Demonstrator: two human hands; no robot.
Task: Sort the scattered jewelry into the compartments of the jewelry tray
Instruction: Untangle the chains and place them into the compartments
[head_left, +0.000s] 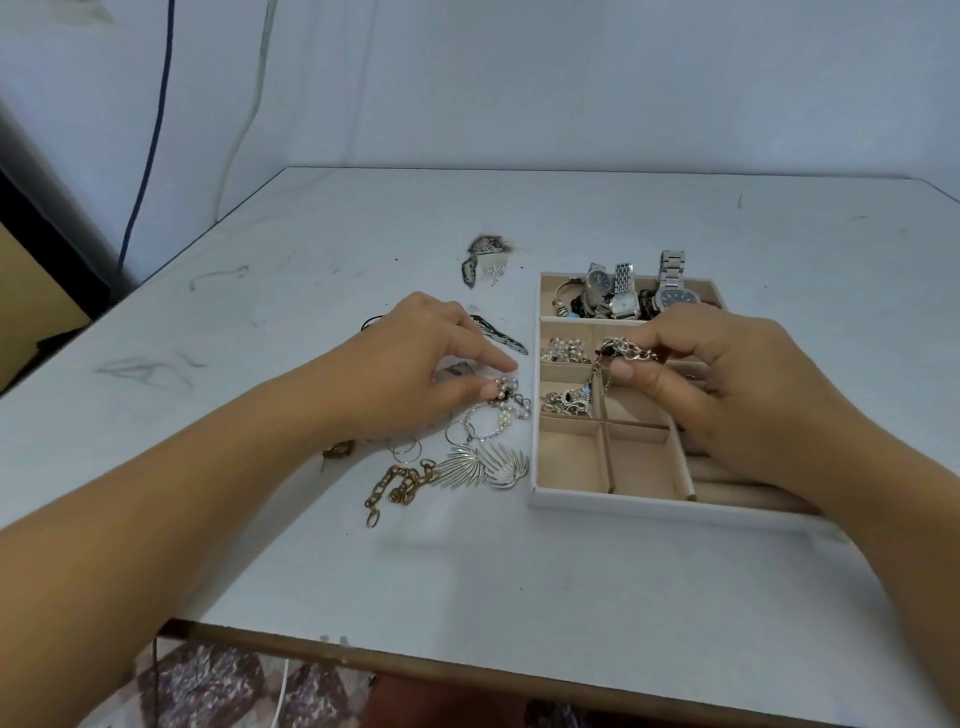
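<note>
Head view.

Desk: What's furthest left?

Photographer: The left hand (410, 364), reaching in over the left half of the table (311, 545). Thumb and forefinger are almost closed, pinching a pearl strand (506, 397) that lies on the worktop about midway across.

Desk: And the loose pieces?

Photographer: They lie between that hand and the front edge: thin hoops (408, 449), a gold chain (397, 483) and silver leaf pendants (483, 465). The pendants lie just beside the tray's left wall.

Desk: The tray itself?

Photographer: The tray (597, 503) sits right of centre on the worktop. Watches (623, 299) crowd its long far compartment, some rising above the rim. In the left column, beads (563, 351) lie in the compartment just in front of the watches, and a tangle of silver (569, 404) lies in the next one toward the front.

Desk: And the right hand?

Photographer: The right hand (743, 395) hangs over the tray's middle with its fingers curled. Thumb and forefinger pinch a silver chain (626, 352), bunched at the fingertips, with one end dangling toward a divider. I cannot tell which compartment it is over.
</note>
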